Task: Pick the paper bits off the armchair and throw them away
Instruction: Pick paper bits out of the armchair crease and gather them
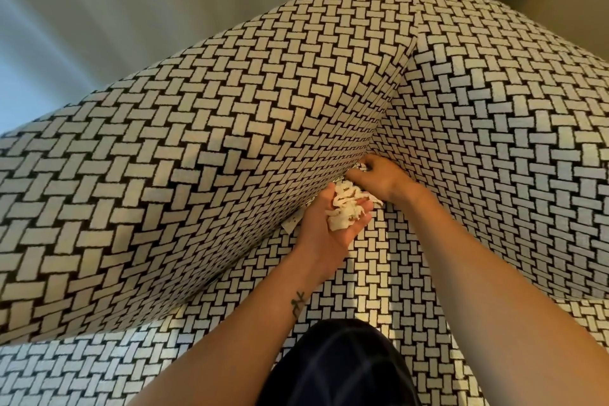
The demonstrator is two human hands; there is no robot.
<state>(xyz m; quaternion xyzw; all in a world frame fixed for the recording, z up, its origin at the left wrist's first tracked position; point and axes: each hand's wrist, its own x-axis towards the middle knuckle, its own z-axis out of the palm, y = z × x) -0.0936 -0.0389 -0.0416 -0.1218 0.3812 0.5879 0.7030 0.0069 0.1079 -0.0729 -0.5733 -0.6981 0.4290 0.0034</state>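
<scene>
The person leaned over the armchair (184,148), both hands down in the far corner of the seat (389,273), where the seat met the two upright panels. The left hand (324,234) lay palm up, its fingers curled loosely round a crumpled heap of bits (346,211), which filled the palm. The right hand (382,179) lay just beyond it, nearly touching the heap, knuckles up, its fingertips (364,163) tucked into the crease at the very corner. Whether they had pinched anything there could not be told, since the hand hid the crease. One loose scrap (291,225) showed in the seam between the seat and the left panel, just left of the left hand's heel, its long side running along the seam. So the scrap lay on the near left side of both hands, close to the full left hand and further from the right. The right was probably the hand to take it, crossing back over the heap towards the person. No bin was in view, so throwing away had not yet begun.
</scene>
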